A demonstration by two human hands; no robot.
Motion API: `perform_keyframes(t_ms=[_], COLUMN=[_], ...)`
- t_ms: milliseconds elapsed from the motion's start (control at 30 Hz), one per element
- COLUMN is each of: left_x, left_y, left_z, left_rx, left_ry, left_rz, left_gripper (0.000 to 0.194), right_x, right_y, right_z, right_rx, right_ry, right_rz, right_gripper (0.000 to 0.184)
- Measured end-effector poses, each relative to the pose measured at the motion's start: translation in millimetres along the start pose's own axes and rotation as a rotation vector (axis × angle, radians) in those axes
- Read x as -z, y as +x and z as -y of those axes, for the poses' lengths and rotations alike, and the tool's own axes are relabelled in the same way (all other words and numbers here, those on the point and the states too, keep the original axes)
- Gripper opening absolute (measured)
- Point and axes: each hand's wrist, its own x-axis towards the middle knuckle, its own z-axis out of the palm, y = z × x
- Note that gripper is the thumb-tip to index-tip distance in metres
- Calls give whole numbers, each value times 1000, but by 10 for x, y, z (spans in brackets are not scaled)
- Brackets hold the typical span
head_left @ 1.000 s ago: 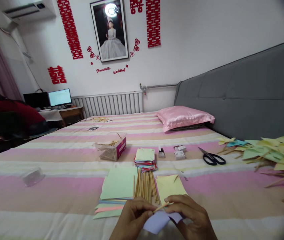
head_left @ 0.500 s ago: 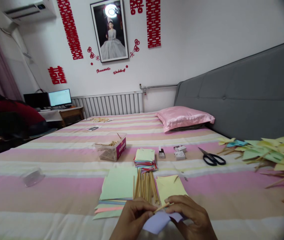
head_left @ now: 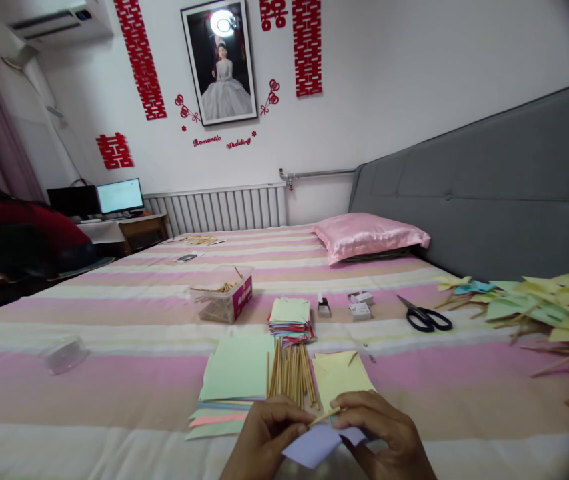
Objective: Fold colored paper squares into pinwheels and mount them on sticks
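Note:
At the bottom edge, my left hand (head_left: pixel 263 439) and my right hand (head_left: pixel 381 430) are both closed on a lilac paper sheet (head_left: pixel 314 445) and a thin wooden stick (head_left: pixel 325 416) lying across its top. My left fingers pinch the stick's near end and the paper's left side. My right fingers curl over the stick's far end and the paper's right corner. Just beyond my hands lies a bundle of wooden sticks (head_left: pixel 291 370), between a light-green paper stack (head_left: pixel 237 368) and a yellow sheet (head_left: pixel 340 373).
A striped bed sheet (head_left: pixel 114 373) holds a stack of coloured paper squares (head_left: pixel 291 319), a clear box of sticks (head_left: pixel 224 299), black scissors (head_left: pixel 425 315), small white boxes (head_left: pixel 360 304), a clear lid (head_left: pixel 65 352). Finished paper pieces on sticks (head_left: pixel 539 308) pile at right. A person in red (head_left: pixel 19 233) is at left.

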Motion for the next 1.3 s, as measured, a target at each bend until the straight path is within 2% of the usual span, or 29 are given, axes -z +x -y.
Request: perform_keyframes(t_ms=[433,600,900,1300], left_x=[10,8,6,25], left_y=[-14,-6,-9,-26], left_z=[-2,20,29,49], left_rx=[-1,-6,-7,-5], left_ry=[7,-34,-14,-23], left_rz=[25,33,21,12], left_gripper=[14,14,15,11], right_x=[8,14,27,32], right_y=[30,21,21,5], right_z=[26,12,16,35], right_rx=[43,-2,-1,-6], right_ry=[24,33,33,32], right_rz=[-18,35,16,73], right_gripper=[15,17,11,15])
